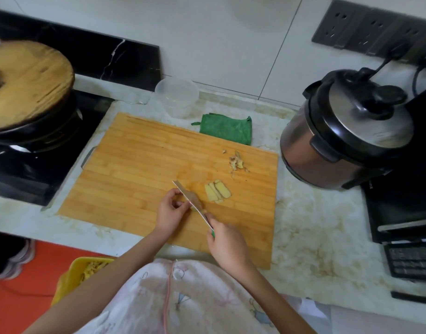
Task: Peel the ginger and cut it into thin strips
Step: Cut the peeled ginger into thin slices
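1. A person is standing at a marble-patterned desk (315, 225), working on a bamboo cutting board (147, 165).
2. The right hand (227, 244) is gripping the green handle of a knife (190, 198), fingers wrapped round it, with the blade angling away toward the upper left.
3. The left hand (170, 213) is resting on the board just beside the blade. Its fingers are curling in against the thumb, seemingly pinching a small ginger piece (194, 208). That piece is mostly hidden by the blade and fingers.
4. Several peeled ginger slices (216, 191) are lying overlapped just to the right of the blade, pale yellow and flat.
5. A little heap of peel scraps (236, 161) is sitting farther back on the board, apart from the slices.
6. Handling, as a judgement: the ginger is looking light, firm and fibrous, with moist cut faces that are likely slippery. Thin slices will probably slide unless they are stacked flat. The safest hold is pressing down on top with curled fingertips, well back from the edge.
7. Behind the board a green cloth (225, 128) and a clear plastic tub (177, 97) are sitting. A pressure cooker (344, 131) is standing to the right.
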The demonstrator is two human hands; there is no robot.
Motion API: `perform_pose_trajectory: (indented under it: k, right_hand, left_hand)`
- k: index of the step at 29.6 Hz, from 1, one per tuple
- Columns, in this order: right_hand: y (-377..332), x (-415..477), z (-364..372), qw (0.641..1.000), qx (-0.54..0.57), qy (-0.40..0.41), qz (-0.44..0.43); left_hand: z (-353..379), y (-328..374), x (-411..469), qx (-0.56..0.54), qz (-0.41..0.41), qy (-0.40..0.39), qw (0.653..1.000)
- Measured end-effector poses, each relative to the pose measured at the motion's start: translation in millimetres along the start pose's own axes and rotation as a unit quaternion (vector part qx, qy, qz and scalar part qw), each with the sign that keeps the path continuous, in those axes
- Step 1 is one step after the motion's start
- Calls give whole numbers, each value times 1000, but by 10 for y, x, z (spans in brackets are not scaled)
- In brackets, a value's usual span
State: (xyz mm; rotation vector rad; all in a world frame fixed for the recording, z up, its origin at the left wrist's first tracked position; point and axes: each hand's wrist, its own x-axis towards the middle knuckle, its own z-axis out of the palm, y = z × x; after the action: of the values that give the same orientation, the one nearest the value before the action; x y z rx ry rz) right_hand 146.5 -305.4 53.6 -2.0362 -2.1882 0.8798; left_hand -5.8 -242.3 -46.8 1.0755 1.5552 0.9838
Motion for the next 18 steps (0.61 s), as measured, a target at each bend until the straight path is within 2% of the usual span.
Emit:
perform_pose_trajectory:
  k: [6, 18]
  right_hand:
    - [-58, -21, -2, 998, -68, -14, 1]
    - [-59, -50, -38, 998, -66, -5, 8]
  left_hand:
    - [5, 69, -27, -6, 10, 9, 1000]
    - [33, 104, -40, -3, -1, 7, 1000]
